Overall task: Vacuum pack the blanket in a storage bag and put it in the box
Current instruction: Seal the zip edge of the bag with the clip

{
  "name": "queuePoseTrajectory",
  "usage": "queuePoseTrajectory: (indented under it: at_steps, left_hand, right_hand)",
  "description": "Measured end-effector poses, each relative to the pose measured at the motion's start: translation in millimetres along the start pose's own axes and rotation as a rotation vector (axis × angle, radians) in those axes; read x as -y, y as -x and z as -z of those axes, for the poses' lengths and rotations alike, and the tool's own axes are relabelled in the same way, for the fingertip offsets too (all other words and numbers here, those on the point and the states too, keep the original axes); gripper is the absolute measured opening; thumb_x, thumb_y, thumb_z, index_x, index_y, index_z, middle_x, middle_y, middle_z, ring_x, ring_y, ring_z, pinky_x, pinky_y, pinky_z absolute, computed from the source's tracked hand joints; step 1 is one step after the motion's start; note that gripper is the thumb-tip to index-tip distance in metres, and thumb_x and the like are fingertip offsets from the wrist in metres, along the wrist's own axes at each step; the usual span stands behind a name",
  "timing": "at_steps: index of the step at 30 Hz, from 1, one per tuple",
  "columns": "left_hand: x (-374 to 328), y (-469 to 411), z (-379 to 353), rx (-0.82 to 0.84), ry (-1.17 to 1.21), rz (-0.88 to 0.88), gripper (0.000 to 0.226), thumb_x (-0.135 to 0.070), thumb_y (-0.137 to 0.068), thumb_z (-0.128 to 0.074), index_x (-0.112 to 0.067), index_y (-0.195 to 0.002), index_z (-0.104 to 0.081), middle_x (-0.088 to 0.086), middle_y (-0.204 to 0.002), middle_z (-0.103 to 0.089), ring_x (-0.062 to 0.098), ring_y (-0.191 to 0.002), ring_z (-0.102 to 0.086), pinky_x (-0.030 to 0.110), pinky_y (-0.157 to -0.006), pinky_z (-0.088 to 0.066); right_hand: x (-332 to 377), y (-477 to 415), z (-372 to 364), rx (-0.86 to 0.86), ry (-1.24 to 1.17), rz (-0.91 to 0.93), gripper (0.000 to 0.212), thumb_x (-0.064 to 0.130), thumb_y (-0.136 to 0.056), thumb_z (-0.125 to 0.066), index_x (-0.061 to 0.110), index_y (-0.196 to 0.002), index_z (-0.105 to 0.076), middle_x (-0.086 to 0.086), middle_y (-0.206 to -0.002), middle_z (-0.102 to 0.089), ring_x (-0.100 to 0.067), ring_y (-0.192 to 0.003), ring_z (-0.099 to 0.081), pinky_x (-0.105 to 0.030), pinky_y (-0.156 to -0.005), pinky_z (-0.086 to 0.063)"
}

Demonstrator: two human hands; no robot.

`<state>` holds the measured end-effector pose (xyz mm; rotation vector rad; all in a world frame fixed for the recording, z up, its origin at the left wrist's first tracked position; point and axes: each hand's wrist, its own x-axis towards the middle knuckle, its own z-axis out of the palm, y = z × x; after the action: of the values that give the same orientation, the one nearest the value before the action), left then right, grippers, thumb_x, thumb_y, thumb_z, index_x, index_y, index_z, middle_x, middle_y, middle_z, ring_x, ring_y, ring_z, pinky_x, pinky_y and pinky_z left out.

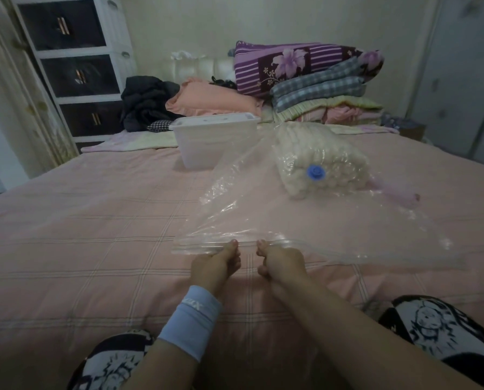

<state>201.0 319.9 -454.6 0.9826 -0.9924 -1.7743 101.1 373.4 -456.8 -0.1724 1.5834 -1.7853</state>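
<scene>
box (pixel 207 147): white plastic, on the bed (pixel 94 220), beyond the hands.
left hand (pixel 217 261): fingers pinch the storage bag (pixel 277 218) at its near edge.
right hand (pixel 281 261): fingers pinch the same edge, just beside.
blanket (pixel 316 153): cream, rolled, inside the bag's far end, behind the blue valve (pixel 316 173).

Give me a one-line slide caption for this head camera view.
The left hand and right hand pinch the near edge of the clear storage bag holding the cream blanket; white box behind.
</scene>
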Motion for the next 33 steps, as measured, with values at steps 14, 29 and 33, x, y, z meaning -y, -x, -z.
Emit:
queuePoseTrajectory:
  at_steps: [14, 29, 33]
  left_hand:
    - [9.1, -4.7, -21.6, 0.097, 0.223, 0.090, 0.015, -0.015, -0.094, -0.060, -0.013, -0.079, -0.056, 0.004, -0.065, -0.053, 0.015, -0.056, -0.057, 0.029, -0.059, -0.052]
    - [35.7, 1.6, -61.5, 0.112, 0.021, 0.086, 0.008, 0.000, -0.084, -0.069, 0.002, -0.077, -0.066, 0.006, -0.056, -0.059, 0.011, -0.043, -0.050, 0.020, -0.043, -0.043]
    - [30.1, -8.0, -53.6, 0.083, 0.027, 0.087, 0.011, -0.002, -0.086, -0.068, -0.002, -0.076, -0.065, 0.002, -0.054, -0.058, 0.009, -0.042, -0.051, 0.018, -0.043, -0.043]
  right_hand:
    - [9.0, -21.3, 42.9, -0.039, -0.120, 0.014, 0.011, 0.013, -0.090, -0.074, 0.007, -0.083, -0.069, -0.007, -0.083, -0.066, -0.005, -0.031, -0.037, -0.020, -0.037, -0.033]
    - [11.4, -20.2, 49.2, -0.077, -0.042, 0.031, 0.021, 0.013, -0.092, -0.072, 0.006, -0.073, -0.065, -0.007, -0.075, -0.066, -0.015, -0.045, -0.047, -0.030, -0.058, -0.047]
    - [20.2, -29.6, 64.2, -0.118, -0.142, 0.022, 0.015, 0.005, -0.091, -0.071, 0.004, -0.076, -0.066, -0.007, -0.074, -0.062, -0.015, -0.048, -0.047, -0.023, -0.044, -0.042]
